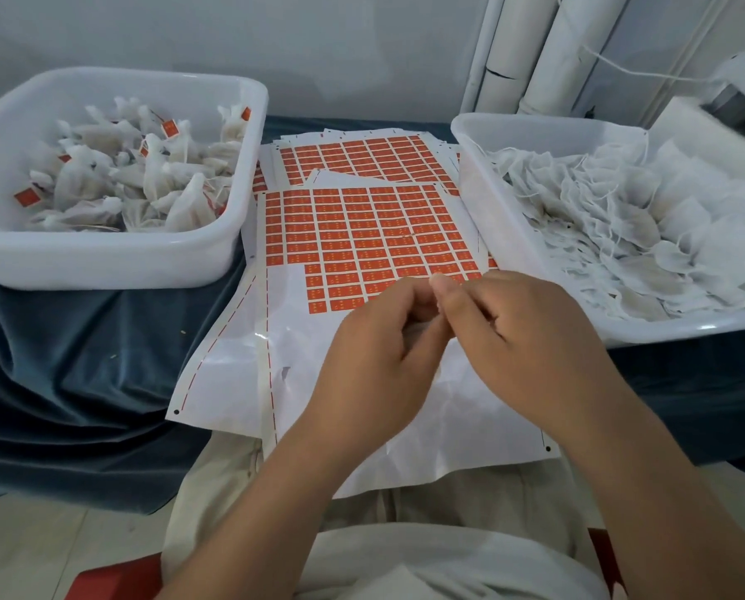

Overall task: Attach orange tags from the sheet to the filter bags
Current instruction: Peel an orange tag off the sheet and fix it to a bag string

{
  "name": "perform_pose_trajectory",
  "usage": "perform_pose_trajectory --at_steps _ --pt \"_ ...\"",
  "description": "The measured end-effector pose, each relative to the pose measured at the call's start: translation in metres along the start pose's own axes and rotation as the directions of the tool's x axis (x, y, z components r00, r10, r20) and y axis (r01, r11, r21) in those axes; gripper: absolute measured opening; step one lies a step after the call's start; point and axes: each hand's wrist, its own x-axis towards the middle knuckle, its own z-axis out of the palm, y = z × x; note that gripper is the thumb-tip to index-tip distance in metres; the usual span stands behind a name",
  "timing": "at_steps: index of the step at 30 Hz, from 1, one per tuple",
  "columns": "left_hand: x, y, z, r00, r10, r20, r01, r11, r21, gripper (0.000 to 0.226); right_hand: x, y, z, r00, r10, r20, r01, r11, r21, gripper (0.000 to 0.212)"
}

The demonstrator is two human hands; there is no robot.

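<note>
The sheet of orange tags [362,236] lies on the table between two tubs, with its near rows peeled to bare white backing. My left hand [375,361] and my right hand [518,335] meet just above the sheet's near part. Their fingers are curled and their fingertips press together. They pinch something small and whitish that looks like a filter bag string [437,306]; most of it is hidden by the fingers. The left tub [102,253] holds filter bags with orange tags [137,175]. The right tub [513,201] holds untagged filter bags [622,227].
More tag sheets [357,158] lie under and behind the top one. A dark blue cloth [80,361] covers the table. White pipes [531,49] stand at the back right against the wall. My lap in light clothing [405,556] is below the sheet's overhanging edge.
</note>
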Motion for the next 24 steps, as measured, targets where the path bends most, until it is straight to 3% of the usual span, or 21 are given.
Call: perform_pose_trajectory --at_steps 6,9,11,14,16,18,20,22,24 --pt "-0.003 0.001 0.005 1.0 -0.014 -0.003 0.014 0.999 0.049 0.003 0.004 0.006 0.009 0.99 -0.021 -0.143 0.04 0.991 0.128 0.052" --pt "-0.002 0.001 0.001 1.0 0.003 -0.015 -0.004 0.999 -0.035 0.003 0.007 0.011 0.011 0.986 -0.008 -0.168 0.043 0.978 0.206 0.047" --pt "-0.001 0.001 0.0 1.0 0.015 0.016 -0.013 0.993 -0.119 0.004 0.006 0.012 0.014 0.989 0.074 -0.125 -0.022 0.929 0.37 0.042" --pt "-0.003 -0.001 0.004 0.998 0.013 0.055 -0.003 0.983 -0.181 0.008 0.006 0.01 0.022 0.971 0.238 -0.014 -0.165 0.712 0.683 0.032" --pt "-0.003 -0.003 0.005 0.995 0.017 0.097 -0.002 0.988 -0.155 0.01 0.007 0.013 0.027 0.935 0.329 0.133 -0.273 0.428 0.861 0.022" --pt "0.0 -0.008 -0.002 0.995 0.023 0.099 -0.012 0.994 -0.112 0.007 0.012 0.017 0.027 0.905 0.345 0.248 -0.324 0.184 0.928 0.026" --pt "0.006 -0.016 -0.016 0.999 -0.028 0.041 0.029 0.999 -0.024 0.01 0.016 0.021 0.025 0.905 0.339 0.258 -0.291 0.05 0.955 0.037" --pt "0.014 -0.028 -0.03 0.988 -0.153 -0.013 0.153 0.973 0.173 0.013 0.019 0.031 0.022 0.907 0.348 0.239 -0.283 0.08 0.956 0.042" --pt "0.017 -0.04 -0.034 0.971 -0.238 -0.017 0.224 0.886 0.406 0.009 0.019 0.039 0.022 0.904 0.347 0.249 -0.363 0.316 0.876 0.036"
